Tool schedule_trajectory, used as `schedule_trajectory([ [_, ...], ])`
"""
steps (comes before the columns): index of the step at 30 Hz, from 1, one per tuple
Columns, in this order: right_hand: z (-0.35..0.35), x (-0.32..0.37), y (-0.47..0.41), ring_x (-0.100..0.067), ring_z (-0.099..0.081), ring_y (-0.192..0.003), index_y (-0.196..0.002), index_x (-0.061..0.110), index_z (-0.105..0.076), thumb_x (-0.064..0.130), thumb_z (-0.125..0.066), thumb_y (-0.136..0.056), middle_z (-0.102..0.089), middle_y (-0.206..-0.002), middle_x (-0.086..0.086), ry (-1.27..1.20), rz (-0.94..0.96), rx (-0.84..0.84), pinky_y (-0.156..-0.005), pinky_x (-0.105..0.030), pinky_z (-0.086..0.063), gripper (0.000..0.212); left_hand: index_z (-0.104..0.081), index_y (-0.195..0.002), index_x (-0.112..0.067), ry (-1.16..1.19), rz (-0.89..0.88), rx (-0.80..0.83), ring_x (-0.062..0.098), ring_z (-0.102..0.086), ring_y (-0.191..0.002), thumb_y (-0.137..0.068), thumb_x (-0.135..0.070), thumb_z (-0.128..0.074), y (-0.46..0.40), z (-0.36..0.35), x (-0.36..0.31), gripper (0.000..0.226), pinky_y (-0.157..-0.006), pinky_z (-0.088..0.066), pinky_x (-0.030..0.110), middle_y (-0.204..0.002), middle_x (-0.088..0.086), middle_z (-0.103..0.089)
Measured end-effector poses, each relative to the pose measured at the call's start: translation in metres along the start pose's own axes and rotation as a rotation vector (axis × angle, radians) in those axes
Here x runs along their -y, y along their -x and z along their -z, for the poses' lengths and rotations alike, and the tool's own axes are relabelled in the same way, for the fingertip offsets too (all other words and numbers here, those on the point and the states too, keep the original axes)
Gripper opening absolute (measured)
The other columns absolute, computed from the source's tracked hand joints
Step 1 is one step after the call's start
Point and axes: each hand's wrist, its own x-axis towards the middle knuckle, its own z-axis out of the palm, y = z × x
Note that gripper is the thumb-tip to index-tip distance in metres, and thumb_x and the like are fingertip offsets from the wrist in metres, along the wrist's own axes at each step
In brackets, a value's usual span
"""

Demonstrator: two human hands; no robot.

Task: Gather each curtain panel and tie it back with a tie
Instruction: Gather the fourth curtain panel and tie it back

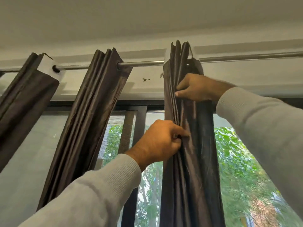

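Observation:
Three dark brown curtain panels hang bunched on a metal rod point(141, 64). The right panel point(193, 161) is gathered into tight pleats. My right hand point(196, 88) grips its folds high up, just below the rod. My left hand point(157, 141) pinches the pleated left edge of the same panel lower down. The middle panel point(88, 125) and the left panel point(23, 99) hang gathered and untouched. No tie is in view.
A dark window frame point(139, 122) stands behind the curtains, with green trees outside. A frosted pane point(32, 161) fills the left side. The white ceiling and a wall beam run above the rod.

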Motion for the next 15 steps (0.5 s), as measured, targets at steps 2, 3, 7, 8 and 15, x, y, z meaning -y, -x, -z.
schedule_trajectory([
  [2,0.006,-0.005,0.009,-0.002,-0.064,-0.053,-0.072,0.022,-0.073,0.029,-0.064,-0.104,-0.066,-0.058,0.013,-0.123,-0.025,0.046,-0.054,-0.023,-0.049,0.034,-0.086,-0.106,-0.025,0.000,0.021,0.016,-0.005,-0.061,-0.074,-0.091,-0.012,-0.074,-0.003,-0.001,-0.007,0.023,-0.076,-0.044,0.009,-0.081,-0.030,-0.060],
  [3,0.009,-0.008,0.014,-0.004,-0.069,-0.060,-0.081,0.024,-0.077,0.031,-0.065,-0.104,-0.071,-0.066,0.013,-0.177,-0.045,-0.002,-0.057,-0.025,-0.054,0.027,-0.086,-0.099,-0.024,0.005,0.028,-0.008,-0.007,-0.062,-0.072,-0.089,-0.011,-0.073,-0.003,-0.001,-0.009,0.020,-0.071,-0.042,0.005,-0.074,-0.029,-0.061],
  [7,0.013,-0.036,0.026,-0.036,-0.068,-0.112,-0.128,0.020,-0.068,0.055,-0.071,-0.088,-0.066,-0.131,-0.010,0.107,-0.312,-0.525,-0.093,-0.046,-0.056,0.054,-0.080,-0.080,-0.023,0.050,0.071,-0.165,0.000,-0.064,-0.065,-0.093,-0.026,-0.074,-0.001,-0.006,-0.009,0.015,-0.064,-0.046,0.015,-0.065,-0.016,-0.066],
  [8,0.013,-0.043,0.030,-0.043,-0.064,-0.117,-0.136,0.016,-0.059,0.059,-0.074,-0.085,-0.058,-0.140,-0.016,0.145,-0.427,-0.529,-0.095,-0.051,-0.055,0.068,-0.077,-0.077,-0.025,0.043,0.086,-0.201,0.001,-0.064,-0.065,-0.096,-0.034,-0.076,0.000,-0.008,-0.010,0.021,-0.062,-0.044,0.012,-0.065,-0.014,-0.066],
  [15,-0.007,-0.033,0.031,-0.040,-0.066,-0.102,-0.114,0.011,-0.064,0.062,-0.073,-0.081,-0.067,-0.115,-0.014,-0.045,-0.517,-0.271,-0.089,-0.049,-0.057,0.062,-0.054,-0.103,-0.029,-0.081,0.253,-0.289,0.003,-0.059,-0.068,-0.088,-0.024,-0.082,0.013,-0.007,-0.023,0.032,-0.055,-0.040,0.007,-0.079,-0.011,-0.061],
])
